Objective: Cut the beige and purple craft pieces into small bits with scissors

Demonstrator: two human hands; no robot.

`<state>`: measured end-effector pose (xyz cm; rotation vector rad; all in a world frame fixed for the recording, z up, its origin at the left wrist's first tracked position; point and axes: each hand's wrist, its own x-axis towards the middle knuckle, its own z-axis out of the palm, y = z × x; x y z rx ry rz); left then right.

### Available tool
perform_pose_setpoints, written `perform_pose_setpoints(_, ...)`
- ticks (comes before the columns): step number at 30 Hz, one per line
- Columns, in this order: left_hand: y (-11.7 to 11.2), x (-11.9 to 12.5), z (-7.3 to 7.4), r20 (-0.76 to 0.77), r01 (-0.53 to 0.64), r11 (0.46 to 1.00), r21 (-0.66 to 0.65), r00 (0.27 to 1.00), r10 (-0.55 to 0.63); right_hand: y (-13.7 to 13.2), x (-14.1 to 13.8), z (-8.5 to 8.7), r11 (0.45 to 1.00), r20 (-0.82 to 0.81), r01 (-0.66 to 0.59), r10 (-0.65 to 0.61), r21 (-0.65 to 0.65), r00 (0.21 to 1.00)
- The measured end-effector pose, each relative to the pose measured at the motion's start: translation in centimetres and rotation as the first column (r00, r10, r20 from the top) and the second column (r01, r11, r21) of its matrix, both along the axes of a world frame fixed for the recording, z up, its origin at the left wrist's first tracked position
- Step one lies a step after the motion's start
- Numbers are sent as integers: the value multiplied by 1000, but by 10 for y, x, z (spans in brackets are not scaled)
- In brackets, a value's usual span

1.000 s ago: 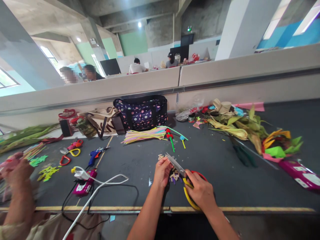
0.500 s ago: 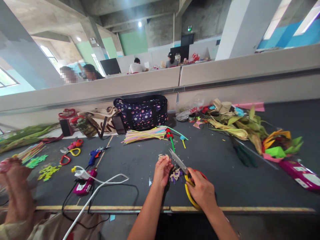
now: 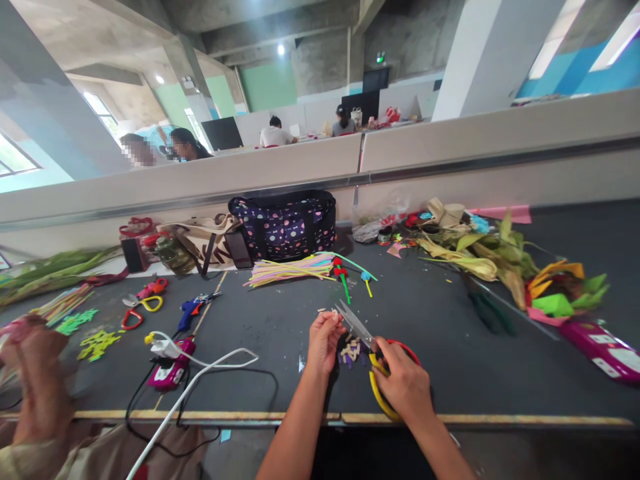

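Note:
My right hand point(image 3: 404, 377) grips a pair of scissors point(image 3: 357, 327) with yellow and red handles, its blades pointing up and left. The blade tips are close to the fingers of my left hand point(image 3: 326, 339). That hand is closed in a pinch, and whatever it holds is too small to make out. Beneath the blades, between my hands, lies a small pile of short cut pieces point(image 3: 351, 351) in beige and purple. Beyond them are a green stem with red on it point(image 3: 343, 277) and a small blue flower on a yellow stem point(image 3: 367, 280).
A bundle of pastel strips point(image 3: 290, 270) lies before a dotted dark bag point(image 3: 285, 227). To the left are a blue glue gun point(image 3: 191, 312), a magenta power strip point(image 3: 170, 367) with a white cable, other scissors point(image 3: 143, 303) and a co-worker's hands point(image 3: 35, 360). Dried husks point(image 3: 470, 253) lie right.
The scissor blades have shifted very slightly to the left, and look more closed now. My left hand stays almost in place. The view has moved a little.

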<state>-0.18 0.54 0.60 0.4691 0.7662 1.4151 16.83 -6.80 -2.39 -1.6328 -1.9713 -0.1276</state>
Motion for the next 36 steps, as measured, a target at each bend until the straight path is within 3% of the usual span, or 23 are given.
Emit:
perform_pose_setpoints(7, -2, 1, 2, -169, -158, 982, 103, 970, 174, 0, 0, 3, 999, -12, -32, 32, -21, 999)
perform_pose_setpoints(14, -2, 2, -1, -323, -247, 943, 221, 894, 310, 1, -1, 5, 998, 2, -59, 59, -22, 998)
perform_pose_setpoints(31, -5, 4, 7, -324, -147, 975, 169, 926, 196, 3, 1, -2, 997, 5, -75, 75, -31, 997)
perform_pose_setpoints(36, -7, 3, 9, -233, -98, 989, 112, 965, 122, 2, 1, 0, 997, 5, -79, 79, -17, 997)
